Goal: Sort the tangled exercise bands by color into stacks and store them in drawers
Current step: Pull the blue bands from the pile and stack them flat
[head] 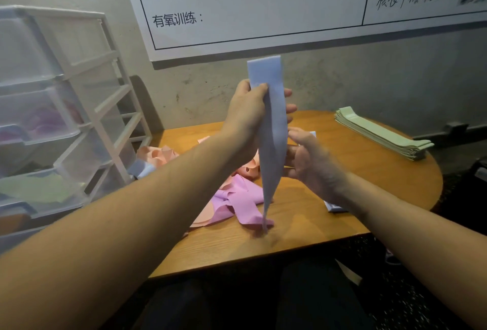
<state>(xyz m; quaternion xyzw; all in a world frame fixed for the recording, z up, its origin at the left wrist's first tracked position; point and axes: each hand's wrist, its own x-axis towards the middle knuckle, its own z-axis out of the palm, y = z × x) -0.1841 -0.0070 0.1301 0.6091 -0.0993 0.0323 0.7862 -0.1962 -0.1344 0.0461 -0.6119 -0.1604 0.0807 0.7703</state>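
Note:
A long light blue band (271,129) hangs upright over the wooden table (355,184). My left hand (247,116) grips it near its top, thumb in front and fingers behind. My right hand (308,158) holds the band's right side lower down, fingers curled; it is blurred. The band's tip reaches the tabletop. Beneath lies a tangle of purple bands (237,198) and peach bands (158,154), with another blue band (143,170) at its left. A neat stack of green bands (382,134) lies at the table's far right.
A white plastic drawer unit (79,108) stands left of the table, with purple, green and orange bands showing through its translucent drawers. A small blue stack (334,207) peeks out under my right forearm. A whiteboard (263,13) hangs on the wall behind.

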